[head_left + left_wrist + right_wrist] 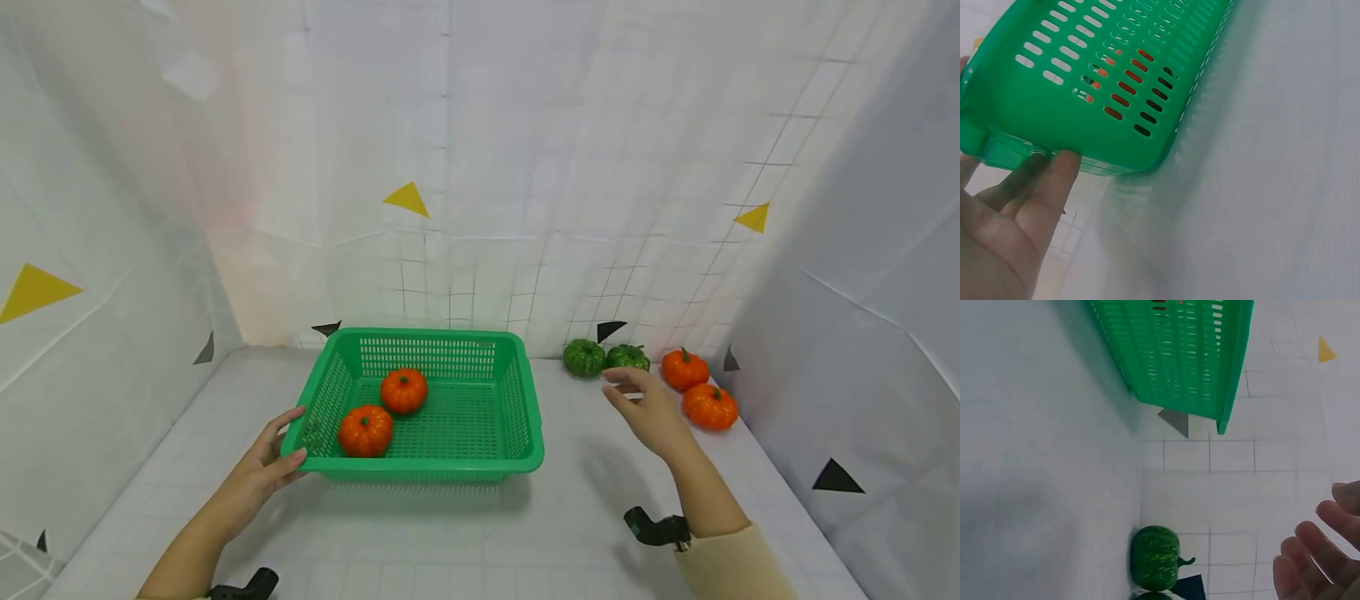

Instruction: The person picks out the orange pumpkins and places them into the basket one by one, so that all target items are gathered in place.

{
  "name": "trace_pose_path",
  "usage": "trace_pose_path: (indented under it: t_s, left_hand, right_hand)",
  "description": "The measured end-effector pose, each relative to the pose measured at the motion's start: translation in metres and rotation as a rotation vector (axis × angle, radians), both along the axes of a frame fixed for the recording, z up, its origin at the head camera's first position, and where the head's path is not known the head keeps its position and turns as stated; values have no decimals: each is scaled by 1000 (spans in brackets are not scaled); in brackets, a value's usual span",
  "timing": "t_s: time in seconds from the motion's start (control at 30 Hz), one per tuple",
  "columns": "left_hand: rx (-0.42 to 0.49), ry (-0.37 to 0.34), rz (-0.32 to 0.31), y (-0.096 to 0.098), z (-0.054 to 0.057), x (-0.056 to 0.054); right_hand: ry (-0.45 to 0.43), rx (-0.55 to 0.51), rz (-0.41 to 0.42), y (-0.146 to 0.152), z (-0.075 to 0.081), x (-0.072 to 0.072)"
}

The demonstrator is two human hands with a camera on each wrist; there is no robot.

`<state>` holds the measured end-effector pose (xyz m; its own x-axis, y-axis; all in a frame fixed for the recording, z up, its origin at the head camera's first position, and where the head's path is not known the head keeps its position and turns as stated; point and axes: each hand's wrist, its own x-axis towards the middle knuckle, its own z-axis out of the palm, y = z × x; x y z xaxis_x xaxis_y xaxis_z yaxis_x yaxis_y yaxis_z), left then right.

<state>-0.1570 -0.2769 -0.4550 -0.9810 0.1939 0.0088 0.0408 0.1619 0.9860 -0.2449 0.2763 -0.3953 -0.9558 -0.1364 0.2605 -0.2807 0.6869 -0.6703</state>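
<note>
My left hand [258, 469] grips the left rim of a green plastic basket [480, 465] near its front corner. In the left wrist view its fingers [1054, 181] reach under the rim. Two small orange pumpkins, one farther back [403, 391] and one nearer [365, 431], sit in the left half of the basket. My right hand [651, 410] is in the air with fingers loosely bent, holding nothing. Just beyond it are two green pumpkins, one at left [584, 357] and one partly behind the fingertips [628, 357]. The right wrist view shows one green pumpkin [1155, 558] beside the wall.
Two more orange pumpkins, one behind [684, 369] and one in front [709, 407], rest at the table's right edge. White sheeting [480, 150] with yellow and black triangles walls the back and both sides. Dark wrist cameras [656, 527] are strapped to my wrists.
</note>
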Motion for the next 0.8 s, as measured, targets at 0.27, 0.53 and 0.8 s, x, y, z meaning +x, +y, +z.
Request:
trace_pose_path:
  t_s: [0.27, 0.53, 0.8]
  left_hand:
    - [-2, 0, 2, 0, 0, 0]
    - [2, 3, -4, 0, 0, 0]
    - [14, 17, -18, -1, -1, -1]
  right_hand:
    - [27, -46, -121, 18, -10, 2]
    - [1, -90, -220, 38, -24, 0]
    - [34, -80, -361, 59, -38, -6]
